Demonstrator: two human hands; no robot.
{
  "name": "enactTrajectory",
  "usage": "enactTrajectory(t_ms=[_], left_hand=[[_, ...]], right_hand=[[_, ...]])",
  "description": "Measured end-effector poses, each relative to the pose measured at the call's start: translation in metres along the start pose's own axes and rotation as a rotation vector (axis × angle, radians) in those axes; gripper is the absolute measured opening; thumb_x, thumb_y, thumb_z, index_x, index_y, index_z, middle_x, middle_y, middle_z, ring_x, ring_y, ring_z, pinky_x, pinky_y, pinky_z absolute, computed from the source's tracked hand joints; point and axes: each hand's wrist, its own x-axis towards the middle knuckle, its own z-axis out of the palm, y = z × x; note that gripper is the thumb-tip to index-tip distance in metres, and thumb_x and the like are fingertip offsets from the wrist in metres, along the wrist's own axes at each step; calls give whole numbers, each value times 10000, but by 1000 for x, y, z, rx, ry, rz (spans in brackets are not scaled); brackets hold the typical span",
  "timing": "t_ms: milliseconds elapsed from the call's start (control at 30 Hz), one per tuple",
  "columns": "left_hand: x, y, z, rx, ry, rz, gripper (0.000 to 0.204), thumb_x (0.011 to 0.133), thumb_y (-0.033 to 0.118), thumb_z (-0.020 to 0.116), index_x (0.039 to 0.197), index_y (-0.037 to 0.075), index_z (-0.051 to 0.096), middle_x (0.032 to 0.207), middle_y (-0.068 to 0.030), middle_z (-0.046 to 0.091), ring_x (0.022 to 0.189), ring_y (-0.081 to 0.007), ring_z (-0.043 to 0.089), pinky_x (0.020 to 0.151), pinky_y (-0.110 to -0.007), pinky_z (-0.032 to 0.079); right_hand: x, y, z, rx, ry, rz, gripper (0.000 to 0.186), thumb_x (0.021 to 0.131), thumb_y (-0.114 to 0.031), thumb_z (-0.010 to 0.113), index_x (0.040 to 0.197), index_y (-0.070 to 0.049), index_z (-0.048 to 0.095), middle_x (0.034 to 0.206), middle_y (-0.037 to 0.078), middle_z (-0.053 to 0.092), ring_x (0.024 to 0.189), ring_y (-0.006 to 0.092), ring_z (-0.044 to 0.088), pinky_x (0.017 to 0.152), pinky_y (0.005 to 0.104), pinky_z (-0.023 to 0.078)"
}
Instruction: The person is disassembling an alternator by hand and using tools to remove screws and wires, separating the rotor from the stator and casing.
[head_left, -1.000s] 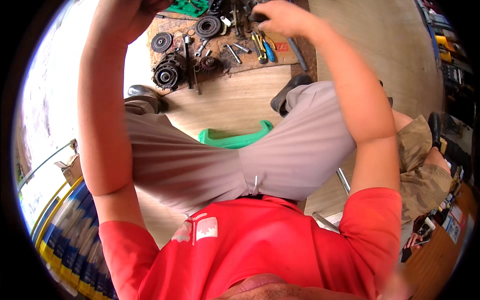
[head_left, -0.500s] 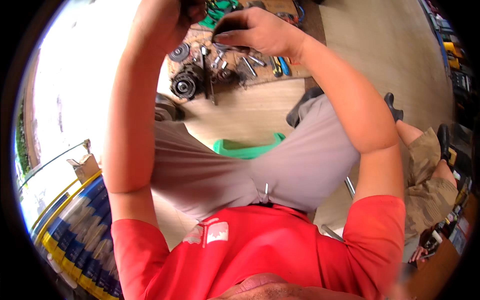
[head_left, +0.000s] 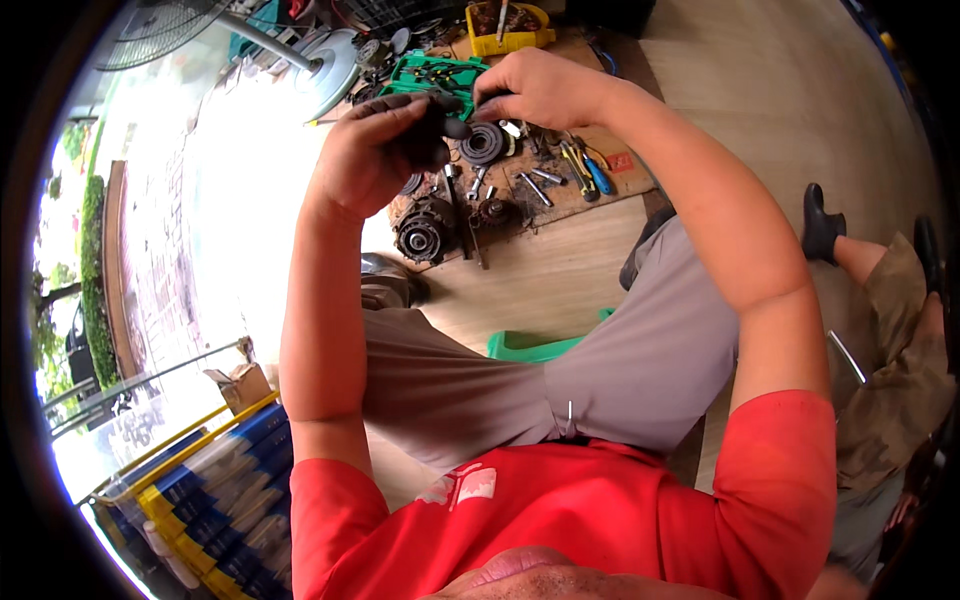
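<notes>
My left hand [head_left: 372,150], its fingers blackened with grease, is raised over the work board and curled around something dark that I cannot make out. Close to its right, my right hand [head_left: 545,88] has thumb and fingertips drawn together; what lies between them is hidden. Below and between the hands sits a dark ringed pulley-like part [head_left: 482,144]. A round ribbed motor-like part [head_left: 425,230] lies nearer me, beside a long dark bar [head_left: 462,215] and a wrench [head_left: 476,184]. Blue-handled pliers or a screwdriver [head_left: 598,176] and metal rods [head_left: 536,189] rest to the right.
Beyond my hands are an open green tool case [head_left: 425,68] and a yellow tray [head_left: 548,36]. A standing fan's base [head_left: 330,75] is at the far left. Green plastic [head_left: 530,348] shows between my legs. Another person's leg [head_left: 862,258] is at right, a blue-and-yellow rack [head_left: 225,490] at left.
The view has shifted, showing more of the board's far end, the fan and the yellow tray. Both hands now appear lower in the picture, with the left one more fully visible.
</notes>
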Motion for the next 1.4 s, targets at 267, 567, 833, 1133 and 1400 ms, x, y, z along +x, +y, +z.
enactTrajectory(t_ms=[267,567,833,1133,1400], left_hand=[[3,-10,20,221,6,-110,295,954,103,528,1163,-100,575,1020,-170,678,827,-261,686,746,-340,567],[15,-21,25,271,189,-37,338,964,106,510,1226,-108,515,1128,-204,634,961,-296,668,872,-394,546],[34,-27,14,-17,321,249,286,989,87,452,1211,-84,511,1160,-205,614,1032,-297,637,911,-406,529],[39,-27,18,-189,356,430,303,975,57,490,1248,-73,469,1189,-204,611,1070,-297,630,919,-385,536],[38,-14,13,-228,437,457,306,975,27,458,1271,-46,477,1181,-195,612,1064,-289,626,903,-400,542]], right_hand=[[-11,-12,-14,-240,228,-69,246,876,-258,637,914,-16,639,805,210,627,806,383,608,718,441,459],[-12,-20,-10,-270,346,-52,242,870,-253,636,869,-11,628,814,204,635,822,389,615,723,449,477],[-8,-25,12,33,321,76,203,902,-185,597,982,-6,649,842,202,652,784,343,633,715,392,488],[-2,-35,28,196,382,113,177,876,-173,606,951,-26,670,877,194,664,859,354,638,763,404,503],[-1,-32,26,241,308,127,191,918,-164,610,1016,-7,658,803,145,666,727,194,609,715,323,482]])
